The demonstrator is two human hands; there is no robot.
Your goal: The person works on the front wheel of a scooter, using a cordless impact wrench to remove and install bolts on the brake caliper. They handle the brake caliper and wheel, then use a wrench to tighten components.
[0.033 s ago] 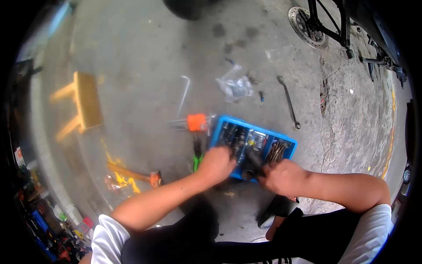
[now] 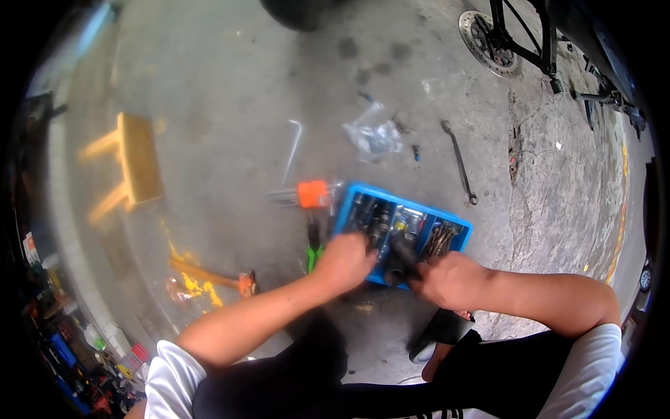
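A blue divided tray [image 2: 436,216] on the concrete holds dark sockets, small metal parts and a compartment of bits [image 2: 440,237]. My left hand [image 2: 345,262] reaches into its left side beside the dark sockets [image 2: 377,223], fingers curled, what they hold hidden. My right hand [image 2: 450,279] is closed on a dark cylindrical tool [image 2: 405,255] at the tray's front. Left of the tray lie an orange hex-key holder [image 2: 312,194], green-handled pliers [image 2: 313,255] and a hammer [image 2: 246,283].
A wooden stool [image 2: 136,160] stands at left. A loose hex key [image 2: 293,143], plastic bag [image 2: 370,136] and wrench [image 2: 459,162] lie beyond the tray. A vehicle part with brake disc [image 2: 481,52] is at upper right; cluttered tools [image 2: 63,349] line the lower left.
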